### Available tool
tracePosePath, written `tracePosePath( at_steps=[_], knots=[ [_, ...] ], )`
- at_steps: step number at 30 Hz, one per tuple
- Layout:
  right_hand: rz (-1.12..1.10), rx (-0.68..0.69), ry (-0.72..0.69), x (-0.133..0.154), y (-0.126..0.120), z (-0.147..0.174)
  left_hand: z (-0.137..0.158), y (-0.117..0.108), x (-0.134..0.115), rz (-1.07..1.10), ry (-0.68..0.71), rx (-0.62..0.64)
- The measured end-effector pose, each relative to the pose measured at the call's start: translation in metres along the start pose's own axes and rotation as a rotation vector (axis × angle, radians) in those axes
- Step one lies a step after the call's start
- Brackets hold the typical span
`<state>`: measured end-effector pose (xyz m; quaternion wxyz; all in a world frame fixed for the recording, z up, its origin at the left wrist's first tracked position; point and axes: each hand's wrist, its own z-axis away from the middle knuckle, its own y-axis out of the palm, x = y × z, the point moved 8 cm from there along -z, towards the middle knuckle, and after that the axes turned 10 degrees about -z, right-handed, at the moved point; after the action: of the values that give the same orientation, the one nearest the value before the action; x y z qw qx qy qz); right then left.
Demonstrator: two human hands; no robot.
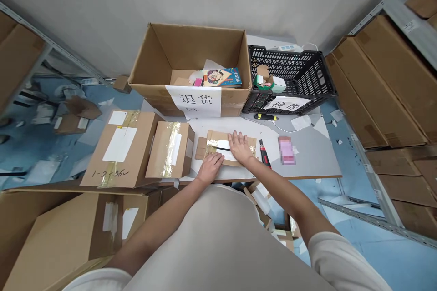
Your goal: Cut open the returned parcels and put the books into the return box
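Note:
A small flat cardboard parcel lies on the table in front of me, with shiny tape at both ends and a white label on top. A narrow dark strip runs across the label. My right hand presses on the parcel's top, its fingers stretched out flat. At the parcel's near left edge, my left hand rests with extended fingers on the cardboard. Close by on the right is a red and black box cutter. A brown cardboard piece pokes out at the parcel's left.
Behind stand an open carton holding books and a black crate. A yellow-black tool and a blurred pink item lie right. Two taped boxes stand left. Shelves flank both sides.

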<state>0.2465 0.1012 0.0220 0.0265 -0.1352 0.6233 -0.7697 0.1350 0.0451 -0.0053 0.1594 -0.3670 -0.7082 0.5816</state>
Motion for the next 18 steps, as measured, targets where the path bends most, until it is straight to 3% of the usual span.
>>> tracePosePath(
  at_steps=[3,6,9,11,15,18],
  knots=[
    [-0.015,0.134,-0.07,-0.009,-0.012,-0.012,0.002,0.0,-0.001,-0.003,0.015,0.007],
    [-0.102,0.232,-0.049,-0.037,-0.037,-0.031,0.005,-0.001,-0.004,0.005,0.026,0.027],
    [-0.164,0.199,-0.002,-0.06,-0.054,-0.046,0.005,-0.003,-0.005,0.018,0.001,0.065],
    [-0.137,0.068,0.013,-0.063,-0.06,-0.044,0.0,-0.008,-0.004,0.022,-0.04,0.116],
    [-0.062,-0.231,-0.15,-0.034,-0.058,-0.004,-0.02,-0.026,0.012,-0.032,-0.079,0.262],
    [-0.115,-0.154,-0.343,-0.001,-0.04,0.033,-0.035,-0.039,0.035,-0.057,0.021,0.35]
  ],
)
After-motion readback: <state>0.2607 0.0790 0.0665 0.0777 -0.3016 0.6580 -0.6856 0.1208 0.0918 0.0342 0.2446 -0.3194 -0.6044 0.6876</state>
